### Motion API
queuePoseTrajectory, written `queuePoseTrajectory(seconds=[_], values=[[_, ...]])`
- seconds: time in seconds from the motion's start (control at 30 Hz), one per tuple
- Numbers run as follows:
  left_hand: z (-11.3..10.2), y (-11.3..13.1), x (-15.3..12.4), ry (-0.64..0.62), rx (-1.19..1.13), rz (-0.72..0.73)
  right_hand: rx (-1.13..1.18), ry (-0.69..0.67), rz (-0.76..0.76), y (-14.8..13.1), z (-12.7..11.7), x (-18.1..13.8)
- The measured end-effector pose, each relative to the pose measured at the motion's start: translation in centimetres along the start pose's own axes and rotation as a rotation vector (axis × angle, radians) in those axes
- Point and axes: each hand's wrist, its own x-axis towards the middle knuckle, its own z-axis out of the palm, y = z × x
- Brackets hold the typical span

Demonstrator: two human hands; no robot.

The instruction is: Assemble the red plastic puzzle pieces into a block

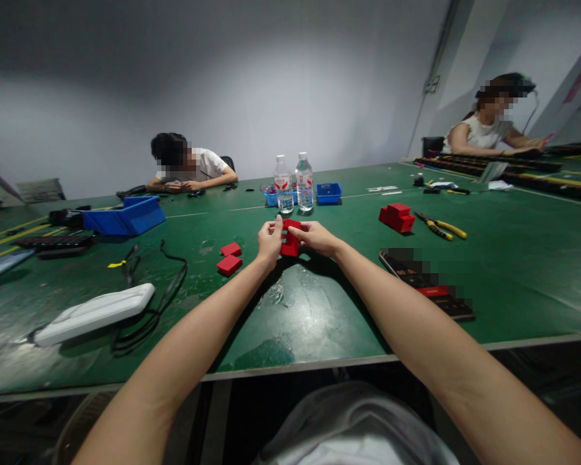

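Both of my hands hold one red block-like part [290,245] with openings in its face, just above the green table [310,303]. My left hand [270,243] grips its left side, thumb up along the edge. On the other side, my right hand [317,237] pinches it with the fingers pressed against its face. Two small red blocks [229,265] lie to the left of my left hand. A larger stepped red block [397,218] sits off to the right.
Two water bottles [284,185] stand behind my hands, beside small blue bins [329,194]. Yellow-handled pliers [440,227] and a phone [426,284] lie right. At left are a white device [97,313] with black cables and a blue bin [126,216]. Two people sit across the table.
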Motion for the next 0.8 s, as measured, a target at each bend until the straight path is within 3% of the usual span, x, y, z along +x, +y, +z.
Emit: queuePoseTrajectory(seconds=[0.3,0.43,0.5,0.63,0.7,0.8], values=[[0.1,-0.2,0.2,0.01,0.148,0.044,0.085,-0.051,0.08,-0.2,-0.2,-0.2],[-0.5,0.6,0.7,-0.019,0.31,0.058,-0.021,0.043,0.062,0.3,-0.3,0.0],[-1.5,1.5,1.0,-0.014,0.525,0.138,-0.094,0.079,0.043,0.5,-0.5,0.1],[-4.2,3.6,1.5,0.021,1.211,0.295,-0.246,0.052,-0.035,0.3,-0.6,-0.1],[-5.6,4.4,2.1,0.014,1.471,0.2,-0.287,0.03,-0.069,0.1,-0.6,-0.2],[-7.6,5.1,3.2,0.03,1.651,0.059,-0.288,0.039,-0.088,-0.2,-0.5,-0.3]])
